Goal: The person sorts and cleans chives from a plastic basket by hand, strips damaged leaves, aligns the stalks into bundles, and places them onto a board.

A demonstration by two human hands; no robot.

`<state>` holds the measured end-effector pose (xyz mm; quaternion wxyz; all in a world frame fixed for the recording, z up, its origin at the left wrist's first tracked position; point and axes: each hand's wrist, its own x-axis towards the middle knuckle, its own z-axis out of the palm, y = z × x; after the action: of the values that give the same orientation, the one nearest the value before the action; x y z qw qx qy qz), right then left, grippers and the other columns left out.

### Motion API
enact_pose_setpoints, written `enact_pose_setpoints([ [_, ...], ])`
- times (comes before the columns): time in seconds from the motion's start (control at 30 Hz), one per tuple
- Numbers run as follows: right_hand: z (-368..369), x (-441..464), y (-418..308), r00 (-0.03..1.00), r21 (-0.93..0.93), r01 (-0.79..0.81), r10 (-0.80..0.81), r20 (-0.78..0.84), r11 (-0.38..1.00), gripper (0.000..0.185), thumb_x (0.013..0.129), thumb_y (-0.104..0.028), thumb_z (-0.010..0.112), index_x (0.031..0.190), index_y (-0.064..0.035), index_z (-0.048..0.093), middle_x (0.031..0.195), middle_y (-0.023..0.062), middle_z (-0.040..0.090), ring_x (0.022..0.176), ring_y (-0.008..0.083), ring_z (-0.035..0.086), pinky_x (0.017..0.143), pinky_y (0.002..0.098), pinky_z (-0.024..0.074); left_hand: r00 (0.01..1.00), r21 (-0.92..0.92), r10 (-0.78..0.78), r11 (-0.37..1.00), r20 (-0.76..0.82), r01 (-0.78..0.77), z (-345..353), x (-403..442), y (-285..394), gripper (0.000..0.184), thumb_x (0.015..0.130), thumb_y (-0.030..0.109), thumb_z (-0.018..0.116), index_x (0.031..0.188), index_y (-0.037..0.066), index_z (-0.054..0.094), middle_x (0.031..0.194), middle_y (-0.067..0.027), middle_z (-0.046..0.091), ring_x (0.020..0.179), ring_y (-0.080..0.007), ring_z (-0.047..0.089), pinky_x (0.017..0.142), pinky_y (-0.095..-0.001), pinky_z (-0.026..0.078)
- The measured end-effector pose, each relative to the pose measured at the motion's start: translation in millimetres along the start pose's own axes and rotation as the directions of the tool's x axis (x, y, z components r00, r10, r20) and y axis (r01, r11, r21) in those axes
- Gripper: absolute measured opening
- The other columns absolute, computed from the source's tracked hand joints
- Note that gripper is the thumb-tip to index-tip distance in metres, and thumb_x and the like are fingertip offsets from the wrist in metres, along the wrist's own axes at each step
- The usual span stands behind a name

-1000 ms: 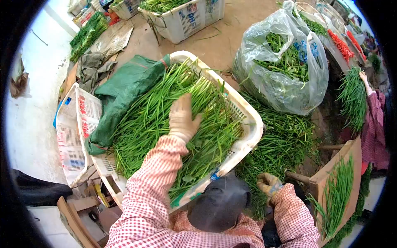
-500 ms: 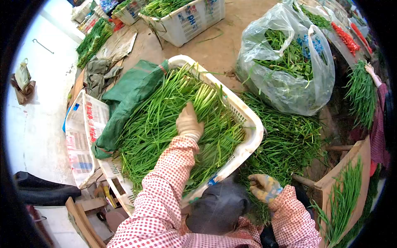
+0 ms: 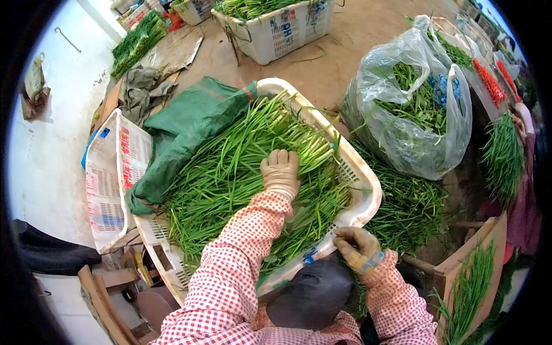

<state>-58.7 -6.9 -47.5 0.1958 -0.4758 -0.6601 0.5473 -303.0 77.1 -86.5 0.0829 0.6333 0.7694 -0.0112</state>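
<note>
Four fingers of my left hand (image 3: 280, 172) bend over the green stalks (image 3: 230, 167) inside the white crate (image 3: 371, 195); I cannot tell whether they grip. My right hand (image 3: 359, 250) is loosely curved, unloaded, beside the near rim. Green cloth (image 3: 190, 115), gathered leftward, apparently keeps the stalks accessible. Room extends over floor (image 3: 322, 80) beyond the far rim; a plastic bag (image 3: 397, 129) restricts the right.

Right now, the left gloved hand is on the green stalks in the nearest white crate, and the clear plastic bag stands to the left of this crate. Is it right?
Not quite: the clear plastic bag stands to the right of the nearest white crate, as the head view shows. The left gloved hand is on the green stalks.
</note>
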Motion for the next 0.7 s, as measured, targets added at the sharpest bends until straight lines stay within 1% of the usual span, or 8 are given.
enact_pose_setpoints([
  [0.07,13,22,-17,0.999,0.159,0.031,-0.034,0.016,0.987,0.029,0.087,-0.009,0.061,0.115,-0.0005,0.059,0.097,0.0088,0.066,0.087,0.0134,0.062,0.077,0.0266,0.0504,0.989,-0.025,-0.055,0.998,-0.135,0.052,20,-4,1,0.064,0.065,0.027,0.08,0.12,0.013,0.049,0.134,-0.0116,0.043,0.131,-0.0272,0.034,0.099,-0.0477,0.033],
  [0.13,28,56,-15,1.0,0.268,0.016,-0.014,-0.009,0.963,0.032,0.087,-0.01,0.062,0.118,-0.0015,0.057,0.101,0.0083,0.064,0.092,0.014,0.061,0.078,0.026,0.0498,0.991,-0.15,-0.129,0.98,0.02,0.131,23,2,0,0.067,0.066,0.024,0.08,0.123,0.015,0.047,0.137,-0.0146,0.041,0.132,-0.0292,0.033,0.101,-0.0493,0.034],
  [0.2,44,94,-8,0.985,0.47,-0.036,0.11,-0.131,0.882,0.033,0.085,-0.009,0.065,0.116,-0.0002,0.055,0.104,0.0082,0.062,0.092,0.0162,0.06,0.078,0.0292,0.0518,0.985,-0.114,-0.131,0.983,0.115,0.145,3,15,-7,0.067,0.068,0.022,0.079,0.127,0.017,0.047,0.13,-0.0158,0.05,0.124,-0.0297,0.045,0.101,-0.0471,0.038],
  [0.27,50,120,-15,0.882,0.793,-0.126,0.433,-0.185,0.596,0.031,0.085,-0.007,0.064,0.114,-0.0026,0.052,0.1,0.0083,0.059,0.083,0.0177,0.06,0.069,0.0269,0.0515,0.921,-0.395,-0.175,0.864,0.347,0.313,-7,26,-24,0.065,0.071,0.018,0.076,0.129,0.015,0.047,0.118,-0.0156,0.06,0.111,-0.0298,0.057,0.1,-0.0407,0.043],
  [0.33,51,145,4,0.85,0.876,-0.029,0.473,-0.232,0.481,0.027,0.087,-0.003,0.061,0.112,-0.0029,0.052,0.1,0.0084,0.059,0.082,0.017,0.06,0.065,0.0272,0.0509,0.964,-0.483,-0.166,0.839,0.209,0.25,41,49,-58,0.079,0.065,0.023,0.075,0.134,0.003,0.042,0.12,-0.0138,0.061,0.108,-0.0276,0.059,0.096,-0.0324,0.045],
  [0.47,54,165,9,0.845,0.909,0.156,0.425,-0.326,0.387,0.023,0.089,0.001,0.057,0.111,-0.0026,0.051,0.099,0.0089,0.059,0.083,0.0173,0.06,0.065,0.0276,0.0497,0.967,-0.582,-0.14,0.777,0.213,0.241,43,61,-81,0.088,0.06,0.028,0.076,0.135,-0.003,0.041,0.119,-0.0199,0.06,0.108,-0.0294,0.059,0.098,-0.033,0.043],
  [0.53,59,174,6,0.908,0.942,0.281,0.268,-0.322,0.181,0.022,0.088,0.002,0.055,0.11,-0.0029,0.052,0.086,0.0009,0.049,0.066,0.0102,0.043,0.051,0.0242,0.0351,0.969,-0.717,-0.147,0.652,0.198,0.245,51,65,-89,0.09,0.059,0.026,0.078,0.133,-0.008,0.039,0.117,-0.0196,0.061,0.106,-0.0269,0.06,0.096,-0.0313,0.044],
  [0.7,74,191,-5,0.831,0.959,0.23,0.479,-0.283,0.167,0.023,0.088,-0.003,0.06,0.111,-0.0013,0.056,0.098,0.0093,0.061,0.073,0.0171,0.058,0.057,0.0252,0.0462,0.957,-0.912,-0.105,0.291,0.271,0.29,41,61,-98,0.084,0.056,0.01,0.081,0.128,-0.01,0.042,0.11,-0.016,0.064,0.097,-0.0243,0.062,0.09,-0.0308,0.047],
])
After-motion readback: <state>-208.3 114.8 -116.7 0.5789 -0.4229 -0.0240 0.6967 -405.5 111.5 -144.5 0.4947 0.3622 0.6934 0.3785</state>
